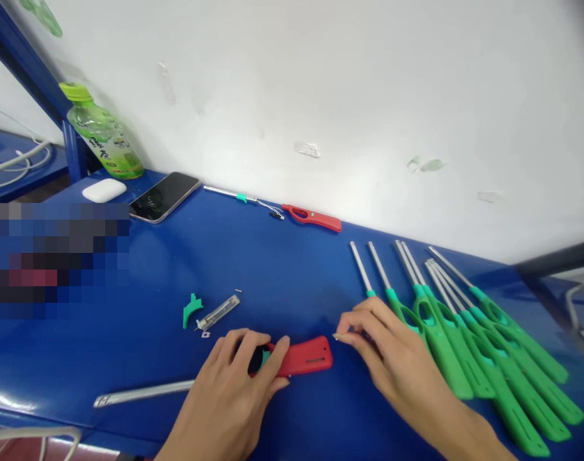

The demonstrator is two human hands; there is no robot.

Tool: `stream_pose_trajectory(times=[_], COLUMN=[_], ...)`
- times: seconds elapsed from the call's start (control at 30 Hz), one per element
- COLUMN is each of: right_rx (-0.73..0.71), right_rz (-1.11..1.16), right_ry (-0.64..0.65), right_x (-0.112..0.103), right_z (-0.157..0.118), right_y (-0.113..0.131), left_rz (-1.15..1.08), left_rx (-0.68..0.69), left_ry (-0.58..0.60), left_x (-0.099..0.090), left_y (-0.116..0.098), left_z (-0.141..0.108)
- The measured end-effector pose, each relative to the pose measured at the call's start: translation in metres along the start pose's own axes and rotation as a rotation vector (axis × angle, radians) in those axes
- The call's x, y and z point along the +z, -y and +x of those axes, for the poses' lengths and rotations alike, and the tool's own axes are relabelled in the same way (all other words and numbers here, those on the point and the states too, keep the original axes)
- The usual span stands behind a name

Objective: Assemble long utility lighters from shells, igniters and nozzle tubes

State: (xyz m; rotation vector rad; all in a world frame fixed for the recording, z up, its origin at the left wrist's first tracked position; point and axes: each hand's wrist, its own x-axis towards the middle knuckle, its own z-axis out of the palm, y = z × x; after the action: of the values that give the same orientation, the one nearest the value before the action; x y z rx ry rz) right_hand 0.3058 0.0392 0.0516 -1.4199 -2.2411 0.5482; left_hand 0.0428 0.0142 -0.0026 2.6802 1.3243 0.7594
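My left hand [239, 384] is closed round a red long-nosed lighter [304, 358] lying on the blue table, its metal tube [145, 392] pointing left. Part of the lighter's handle and trigger is hidden under the fingers. To the right, my right hand [383, 346] pinches something tiny and pale at the fingertips, too small to name, just off the lighter's end. Beyond my left hand lie a green trigger [193, 310], a clear fuel tank [219, 313], a small pale piece [205, 334] and a tiny pin-like part [238, 291].
Several green long-nosed lighters [465, 333] lie at the right, partly behind my right hand. By the wall rest a loose metal tube [225, 191] with wires and a red handle [316, 219]. A phone [166, 196], a white case [104, 190] and a bottle [102, 134] stand at the back left.
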Motion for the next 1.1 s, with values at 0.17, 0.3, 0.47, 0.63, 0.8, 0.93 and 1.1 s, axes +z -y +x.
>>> stream_pose_trajectory(times=[0.17,0.3,0.47,0.63,0.8,0.93,1.1], right_rx=[0.046,-0.039,-0.156,-0.201,-0.210,-0.211,-0.203], right_rz=[0.077,0.073,0.078,0.042,-0.010,-0.066,-0.116], right_ry=[0.101,0.218,0.291,0.293,0.270,0.251,0.238], right_x=[-0.006,0.004,0.035,0.056,0.058,0.058,0.035], right_z=[0.018,0.055,0.104,0.125,0.121,0.119,0.112], right_y=[0.007,0.022,0.037,0.041,0.043,0.045,0.041], left_rz=[0.018,0.021,-0.009,-0.001,-0.003,0.002,0.024], left_rx=[0.011,0.002,-0.007,-0.034,-0.041,-0.038,-0.025], left_ry=[0.009,0.016,0.029,0.045,0.050,0.031,-0.034], left_x=[-0.002,-0.002,-0.005,-0.008,-0.008,-0.008,-0.006], left_y=[-0.002,-0.003,-0.003,-0.006,-0.007,-0.007,-0.005], left_z=[0.002,0.002,0.003,0.004,0.004,0.004,0.002])
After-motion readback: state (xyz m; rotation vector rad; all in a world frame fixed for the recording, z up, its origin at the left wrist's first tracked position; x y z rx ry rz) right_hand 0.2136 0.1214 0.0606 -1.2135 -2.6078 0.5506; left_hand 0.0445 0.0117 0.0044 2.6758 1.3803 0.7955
